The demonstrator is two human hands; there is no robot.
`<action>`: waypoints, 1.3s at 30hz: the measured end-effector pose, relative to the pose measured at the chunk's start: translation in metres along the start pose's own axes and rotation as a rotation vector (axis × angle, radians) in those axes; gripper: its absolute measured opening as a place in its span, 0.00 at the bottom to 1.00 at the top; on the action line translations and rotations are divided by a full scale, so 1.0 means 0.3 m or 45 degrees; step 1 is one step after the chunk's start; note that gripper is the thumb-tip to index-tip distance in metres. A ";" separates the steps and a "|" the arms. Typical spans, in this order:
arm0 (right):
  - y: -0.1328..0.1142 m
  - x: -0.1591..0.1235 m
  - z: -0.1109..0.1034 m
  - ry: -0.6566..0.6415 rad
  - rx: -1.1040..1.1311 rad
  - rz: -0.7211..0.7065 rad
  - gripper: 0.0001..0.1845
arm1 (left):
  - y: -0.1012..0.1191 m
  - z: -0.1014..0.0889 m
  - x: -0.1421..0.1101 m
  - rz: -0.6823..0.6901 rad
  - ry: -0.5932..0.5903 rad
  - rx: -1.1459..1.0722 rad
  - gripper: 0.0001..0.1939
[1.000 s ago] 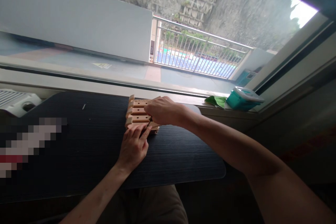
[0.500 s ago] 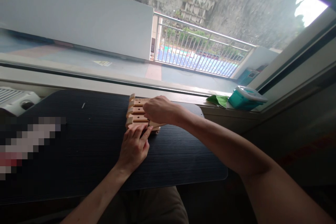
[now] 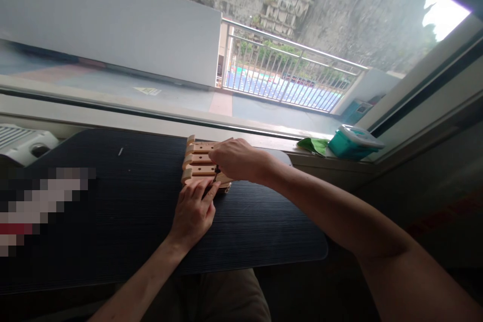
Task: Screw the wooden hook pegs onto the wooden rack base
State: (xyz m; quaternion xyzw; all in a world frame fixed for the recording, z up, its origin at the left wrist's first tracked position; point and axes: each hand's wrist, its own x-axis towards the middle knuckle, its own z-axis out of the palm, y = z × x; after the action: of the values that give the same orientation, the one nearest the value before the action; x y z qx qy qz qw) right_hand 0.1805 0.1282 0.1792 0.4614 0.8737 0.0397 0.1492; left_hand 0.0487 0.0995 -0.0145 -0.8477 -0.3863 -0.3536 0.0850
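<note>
A pale wooden slatted piece with rounded ends and small dark holes lies on the dark table. My left hand grips its near edge, the index finger and thumb close to a thin dark shaft. That shaft belongs to a screwdriver, held point down in my closed right hand above the wood. Its handle is hidden inside my fist, and the tip meets the wood beside my left fingertips. My right hand covers the right part of the wooden piece.
The dark table has a small white stick on it. A teal box with a clear lid and a green cloth sit on the window sill. At the left stands a white appliance; a blurred patch covers the table's left side.
My right hand has shifted slightly right and tilted, so more of the screwdriver's dark shaft shows. My left hand and the wooden piece have stayed in place.
</note>
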 end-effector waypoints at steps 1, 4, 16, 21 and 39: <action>0.002 0.002 0.003 -0.001 -0.001 -0.001 0.12 | 0.000 0.000 0.000 -0.001 -0.001 0.000 0.24; 0.007 0.010 0.010 -0.015 0.004 0.008 0.12 | -0.002 0.000 0.000 -0.001 -0.006 -0.003 0.23; 0.007 0.010 0.003 -0.051 0.042 0.081 0.14 | 0.000 -0.003 -0.001 0.000 -0.018 0.020 0.23; 0.012 -0.010 -0.025 -0.094 0.064 0.040 0.14 | -0.002 -0.001 -0.002 -0.001 -0.021 0.018 0.24; 0.016 0.022 0.015 -0.024 0.118 0.117 0.16 | 0.003 -0.004 0.004 -0.005 -0.016 -0.010 0.24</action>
State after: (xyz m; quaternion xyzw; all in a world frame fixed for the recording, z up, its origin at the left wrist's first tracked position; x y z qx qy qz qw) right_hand 0.1823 0.1359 0.1746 0.5076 0.8511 0.0015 0.1337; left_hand 0.0493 0.0992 -0.0128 -0.8494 -0.3871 -0.3500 0.0788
